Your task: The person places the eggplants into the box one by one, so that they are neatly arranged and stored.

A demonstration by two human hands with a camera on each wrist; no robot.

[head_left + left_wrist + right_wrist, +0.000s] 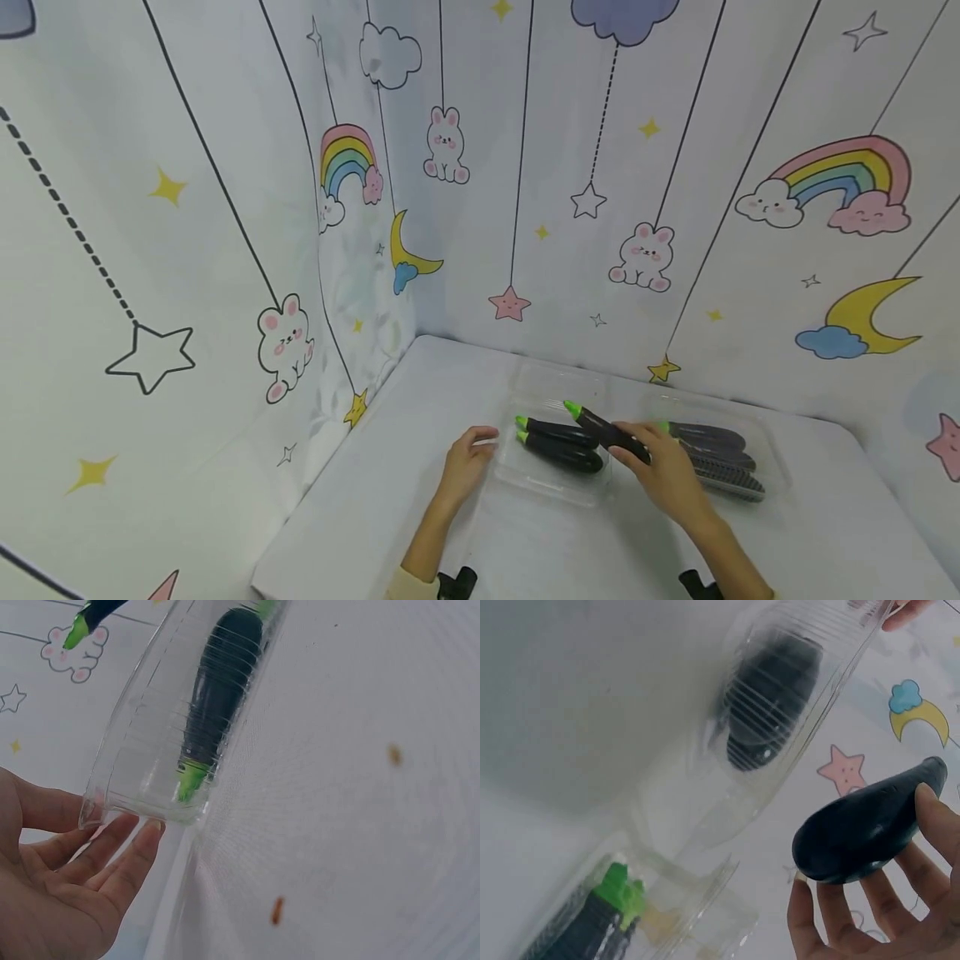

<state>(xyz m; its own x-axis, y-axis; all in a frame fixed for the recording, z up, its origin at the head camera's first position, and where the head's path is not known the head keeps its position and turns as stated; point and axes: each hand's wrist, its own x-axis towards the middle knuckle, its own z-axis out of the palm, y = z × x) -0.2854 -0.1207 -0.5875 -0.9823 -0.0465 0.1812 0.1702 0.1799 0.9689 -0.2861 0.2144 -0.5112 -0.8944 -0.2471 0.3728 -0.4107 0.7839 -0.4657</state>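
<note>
My right hand [663,475] holds a dark eggplant [600,429] with a bright green stem end, raised over the right side of a clear plastic tray [540,492]. The thumb and fingers wrap its thick end in the right wrist view. Two more eggplants [558,452] lie side by side in that tray, green ends to the left. At the tray's left edge is my left hand [465,467]; in the left wrist view, its thumb and fingertips pinch the rim at the corner.
A second clear tray [776,454] stands to the right, holding several dark eggplants [708,437], the nearest seen through its ribbed wall. Both trays are on a white table [360,517] against a patterned curtain [480,233] at the back and left.
</note>
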